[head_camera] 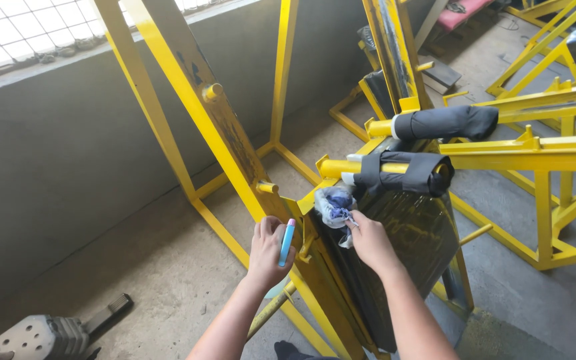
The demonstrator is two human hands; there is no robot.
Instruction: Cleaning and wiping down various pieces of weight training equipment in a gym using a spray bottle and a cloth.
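My left hand [268,250] is closed around a small light-blue tube with a pink cap [287,242], held upright beside a yellow steel frame [198,100]. My right hand [368,240] presses a crumpled grey-blue rag [335,203] against the top of a black padded panel wrapped in clear plastic [408,247]. Just above the rag a yellow roller bar with a black foam sleeve [408,172] sticks out. A second sleeved bar [445,122] lies behind it.
More yellow frames [541,153] stand at the right and back on a concrete floor. A grey wall [55,147] with a barred window runs along the left. A grey metal weight stack and a dark bar [48,333] lie at bottom left.
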